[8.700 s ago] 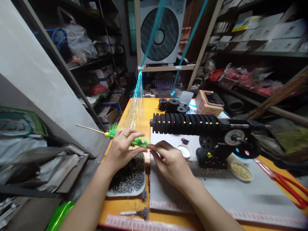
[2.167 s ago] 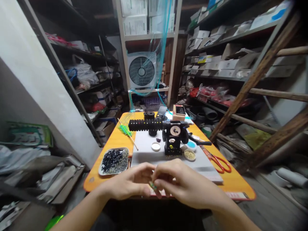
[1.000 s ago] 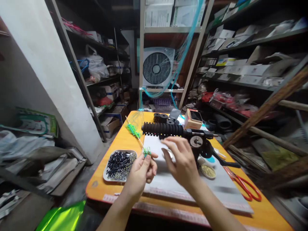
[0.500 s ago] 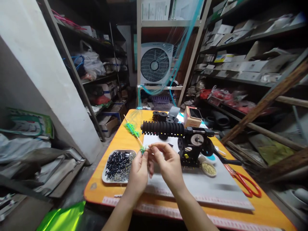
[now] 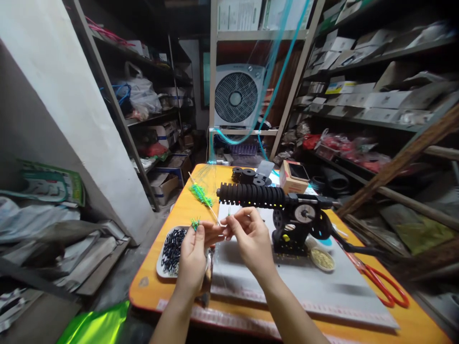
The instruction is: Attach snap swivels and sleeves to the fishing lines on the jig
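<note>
Orange laminate covers the surface (image 5: 168,279), with a grey mat (image 5: 304,282) laid over its middle beyond the fingers. On the mat, just past the right hand's fingertips, stands a black winding machine (image 5: 287,215) with a ribbed roller. Left of the left hand's fingers, partly hidden by that hand, sits a tray of dark beads (image 5: 171,248); red scissors (image 5: 385,286) lie well apart to the right. Both hands hover above the near edge of the mat. The left hand (image 5: 193,253) pinches a small green tuft (image 5: 195,223) between thumb and forefinger — it sticks up just above those fingertips. The right hand (image 5: 251,236) has thumb and forefinger pressed together, tips nearly touching the left's; what they nip is too small to tell — possibly a fine line.
</note>
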`<control>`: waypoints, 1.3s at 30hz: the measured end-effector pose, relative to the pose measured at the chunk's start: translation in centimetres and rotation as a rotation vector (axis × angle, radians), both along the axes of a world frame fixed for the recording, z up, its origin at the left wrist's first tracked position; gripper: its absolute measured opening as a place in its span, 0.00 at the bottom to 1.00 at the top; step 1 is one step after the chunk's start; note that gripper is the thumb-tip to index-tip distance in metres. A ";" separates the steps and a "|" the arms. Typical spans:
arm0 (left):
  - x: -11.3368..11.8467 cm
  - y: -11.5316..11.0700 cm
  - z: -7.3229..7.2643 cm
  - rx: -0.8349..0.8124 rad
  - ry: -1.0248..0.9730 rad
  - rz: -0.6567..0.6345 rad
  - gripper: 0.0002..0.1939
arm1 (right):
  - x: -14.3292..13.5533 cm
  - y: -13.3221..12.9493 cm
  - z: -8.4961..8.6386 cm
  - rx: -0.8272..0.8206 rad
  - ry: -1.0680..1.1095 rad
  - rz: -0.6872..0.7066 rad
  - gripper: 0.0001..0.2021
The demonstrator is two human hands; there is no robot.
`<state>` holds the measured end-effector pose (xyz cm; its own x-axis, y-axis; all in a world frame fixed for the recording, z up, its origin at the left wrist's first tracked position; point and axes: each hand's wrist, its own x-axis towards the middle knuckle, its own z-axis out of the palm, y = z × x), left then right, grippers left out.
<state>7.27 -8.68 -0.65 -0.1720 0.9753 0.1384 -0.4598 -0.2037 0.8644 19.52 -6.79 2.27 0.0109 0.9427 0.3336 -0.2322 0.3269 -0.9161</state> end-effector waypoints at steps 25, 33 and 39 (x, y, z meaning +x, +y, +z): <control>0.5 -0.7 -0.1 0.006 0.023 -0.025 0.15 | 1.3 0.7 -0.2 -0.021 0.074 -0.057 0.16; 0.5 -0.6 -0.1 0.000 0.018 -0.021 0.16 | 1.3 1.0 -0.6 -0.018 0.115 -0.101 0.17; 0.7 -0.5 -0.2 -0.002 0.024 -0.034 0.16 | 1.7 0.7 -0.6 -0.007 0.081 -0.173 0.17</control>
